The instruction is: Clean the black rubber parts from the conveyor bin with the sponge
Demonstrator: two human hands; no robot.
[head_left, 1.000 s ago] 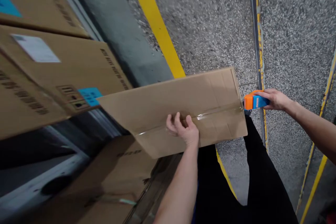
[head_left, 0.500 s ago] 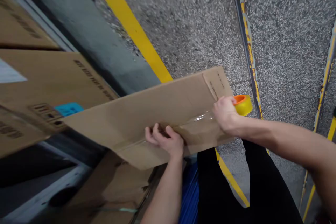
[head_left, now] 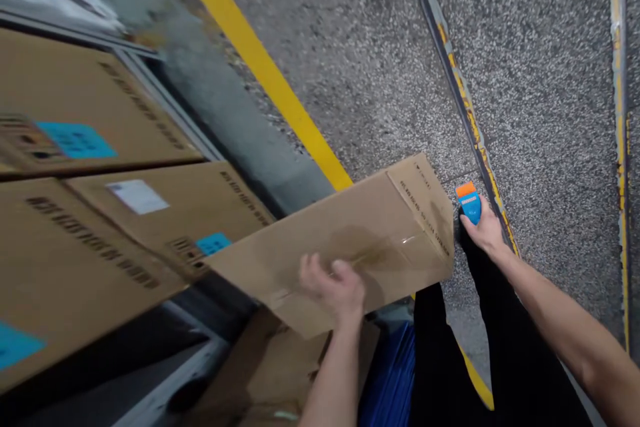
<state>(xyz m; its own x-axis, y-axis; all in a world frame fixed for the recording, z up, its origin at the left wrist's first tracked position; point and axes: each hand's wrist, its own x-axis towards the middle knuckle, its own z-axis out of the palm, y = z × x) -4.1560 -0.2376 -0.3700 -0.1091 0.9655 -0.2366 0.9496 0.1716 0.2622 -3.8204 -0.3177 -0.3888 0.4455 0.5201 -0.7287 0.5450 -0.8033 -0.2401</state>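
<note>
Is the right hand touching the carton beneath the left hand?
Apart. The head view shows a narrow gap between the right hand and the end of the carton.

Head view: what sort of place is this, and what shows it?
Probably a warehouse or packing area: printed cartons stacked at the picture's left, a yellow line on the speckled floor, and what looks like a tape dispenser in the right hand.

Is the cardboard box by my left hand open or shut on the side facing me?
Shut: the cardboard box shows flaps lying flat, no gap visible around the left hand.
</note>
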